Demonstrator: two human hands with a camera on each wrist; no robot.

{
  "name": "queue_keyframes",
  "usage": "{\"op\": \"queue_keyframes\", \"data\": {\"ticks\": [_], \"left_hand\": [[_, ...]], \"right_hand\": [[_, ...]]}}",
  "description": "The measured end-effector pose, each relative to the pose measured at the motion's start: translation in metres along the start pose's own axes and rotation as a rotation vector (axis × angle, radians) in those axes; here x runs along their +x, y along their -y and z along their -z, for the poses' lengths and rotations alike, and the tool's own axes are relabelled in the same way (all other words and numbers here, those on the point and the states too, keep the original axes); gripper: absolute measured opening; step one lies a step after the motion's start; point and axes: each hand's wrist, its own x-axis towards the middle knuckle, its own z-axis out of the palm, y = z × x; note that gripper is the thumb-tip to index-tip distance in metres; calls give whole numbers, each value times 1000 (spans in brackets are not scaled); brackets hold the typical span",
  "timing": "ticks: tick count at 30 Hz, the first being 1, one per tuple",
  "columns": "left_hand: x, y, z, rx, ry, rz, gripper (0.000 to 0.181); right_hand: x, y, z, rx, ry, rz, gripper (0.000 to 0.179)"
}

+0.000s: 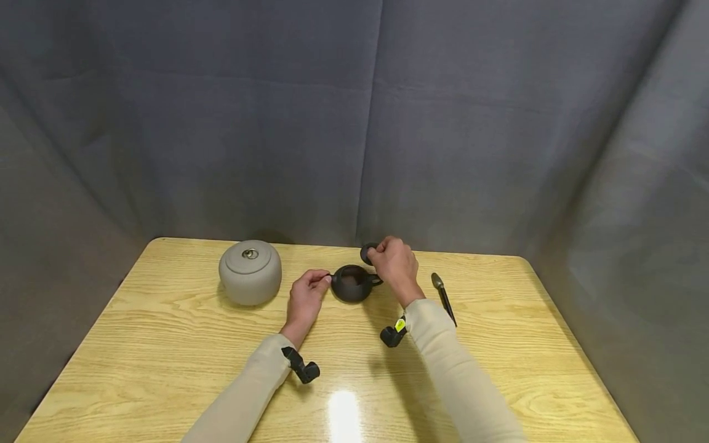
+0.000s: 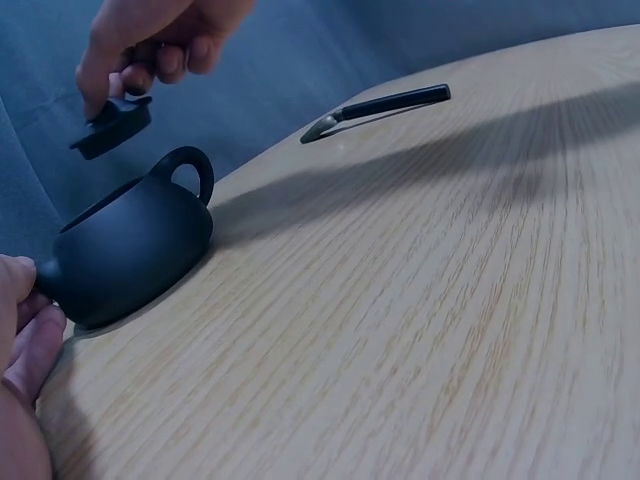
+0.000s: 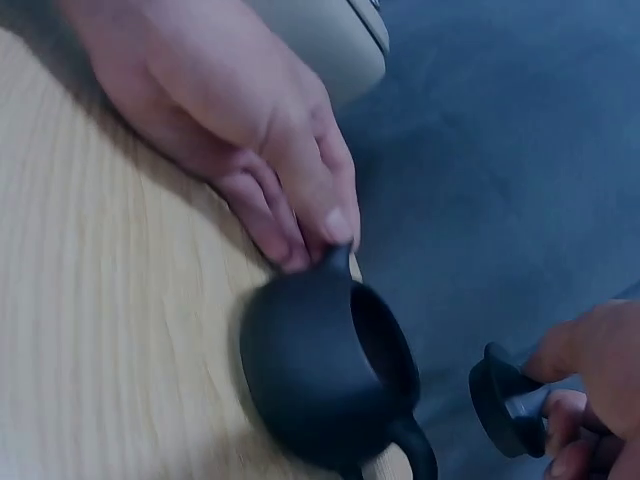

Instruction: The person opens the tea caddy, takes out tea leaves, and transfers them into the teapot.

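Note:
A dark teapot (image 1: pixel 350 294) stands uncovered on the wooden table, its handle pointing right and its spout left. My left hand (image 1: pixel 308 298) pinches the spout between thumb and fingers, as the right wrist view also shows. Up above the pot's opening and toward its handle side, my right hand (image 1: pixel 396 263) holds the teapot lid (image 2: pixel 112 130) by its knob. In the right wrist view the lid (image 3: pixel 497 405) is tilted and apart from the pot.
A grey lidded jar (image 1: pixel 250 280) stands left of my left hand. Right of my right hand lies a small brush-like tool (image 1: pixel 444 299) with a black handle. Grey curtains (image 1: pixel 266 123) hang behind the table (image 1: pixel 183 344) and at both sides.

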Motion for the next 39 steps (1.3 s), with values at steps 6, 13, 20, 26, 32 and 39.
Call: {"op": "queue_keyframes", "data": {"ticks": [6, 13, 20, 26, 32, 39], "left_hand": [[-2, -2, -1, -7, 7, -1, 22], [-5, -2, 1, -9, 10, -6, 22], [-8, -3, -2, -24, 19, -19, 21], [-10, -2, -5, -16, 35, -7, 23], [-11, -2, -6, -13, 38, -10, 24], [-7, 0, -7, -17, 34, -15, 25]], "right_hand": [[10, -15, 3, -40, 24, -11, 23], [19, -31, -4, -90, 63, -49, 25], [20, -43, -8, -94, 85, -80, 29], [16, -53, -14, -103, 97, -101, 29], [14, -58, -16, -96, 78, -97, 25], [9, -56, -9, -48, 54, -69, 24]]}}
